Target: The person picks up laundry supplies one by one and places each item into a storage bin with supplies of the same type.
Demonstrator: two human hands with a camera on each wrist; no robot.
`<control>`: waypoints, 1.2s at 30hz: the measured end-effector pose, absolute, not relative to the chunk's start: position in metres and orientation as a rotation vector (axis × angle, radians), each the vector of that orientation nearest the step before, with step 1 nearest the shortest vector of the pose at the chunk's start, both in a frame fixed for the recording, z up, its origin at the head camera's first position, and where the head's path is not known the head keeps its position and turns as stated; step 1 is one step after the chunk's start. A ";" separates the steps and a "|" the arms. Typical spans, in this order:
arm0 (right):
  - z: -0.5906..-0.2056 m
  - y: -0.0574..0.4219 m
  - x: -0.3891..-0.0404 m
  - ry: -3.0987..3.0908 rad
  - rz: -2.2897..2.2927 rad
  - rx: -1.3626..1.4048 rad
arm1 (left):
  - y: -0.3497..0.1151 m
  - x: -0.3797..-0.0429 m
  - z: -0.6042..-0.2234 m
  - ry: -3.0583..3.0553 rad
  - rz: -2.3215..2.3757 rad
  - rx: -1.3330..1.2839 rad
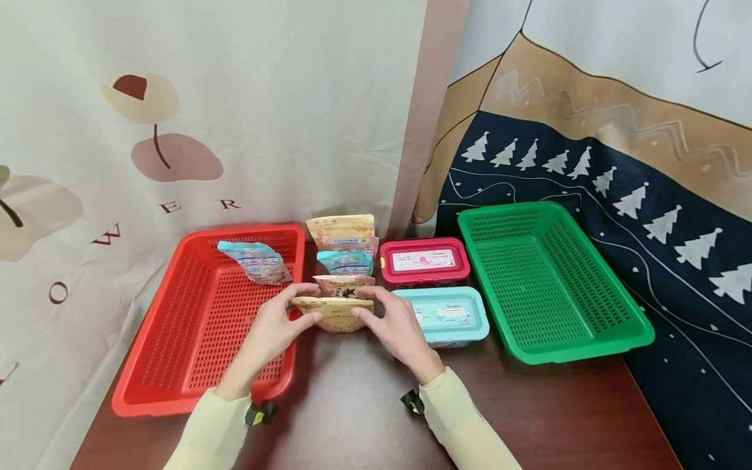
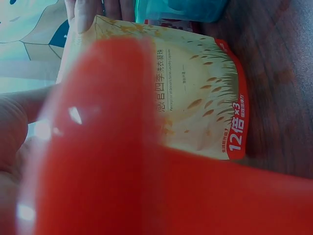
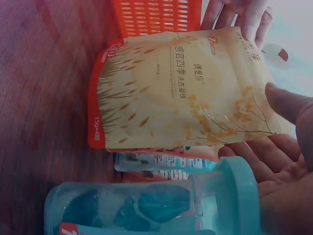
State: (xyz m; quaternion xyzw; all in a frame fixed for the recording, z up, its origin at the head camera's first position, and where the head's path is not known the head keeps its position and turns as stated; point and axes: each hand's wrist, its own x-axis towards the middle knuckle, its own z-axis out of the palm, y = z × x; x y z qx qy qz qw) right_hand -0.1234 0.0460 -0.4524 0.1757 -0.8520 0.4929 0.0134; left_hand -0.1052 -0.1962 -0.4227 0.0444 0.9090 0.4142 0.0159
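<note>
A cream-yellow pouch of laundry capsules [image 1: 336,316] stands upright at the front of a row of pouches. My left hand [image 1: 275,328] pinches its left top corner between thumb and fingers. On the opposite corner, my right hand [image 1: 399,329] does the same, thumb in front and fingers behind. The right wrist view shows the printed front of this yellow pouch [image 3: 166,88], its red bottom edge at the table. Close behind it come a pink pouch [image 1: 346,285], a blue pouch [image 1: 346,262], another pink pouch [image 1: 367,244] and a yellow pouch [image 1: 341,226].
At left, a red basket [image 1: 155,410] holds a blue-topped pouch [image 1: 258,264]. Right of the row sit a magenta-lidded box [image 1: 424,259] and a light-blue-lidded box [image 1: 449,313]. Further right stands a green basket [image 1: 587,354]. Curtains hang behind the brown table [image 1: 352,418].
</note>
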 end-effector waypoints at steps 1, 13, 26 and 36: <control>-0.453 0.045 -0.124 -2.649 1.521 0.551 | -0.196 -0.105 -0.423 2.830 1.287 0.132; -0.458 0.040 -0.126 -2.535 1.494 0.599 | -0.195 -0.103 -0.423 2.923 1.227 0.134; -0.454 0.039 -0.123 -2.495 1.517 0.590 | -0.194 -0.096 -0.415 2.948 1.298 0.081; -0.435 0.041 -0.117 -2.469 1.536 0.571 | -0.191 -0.090 -0.398 2.978 1.352 0.097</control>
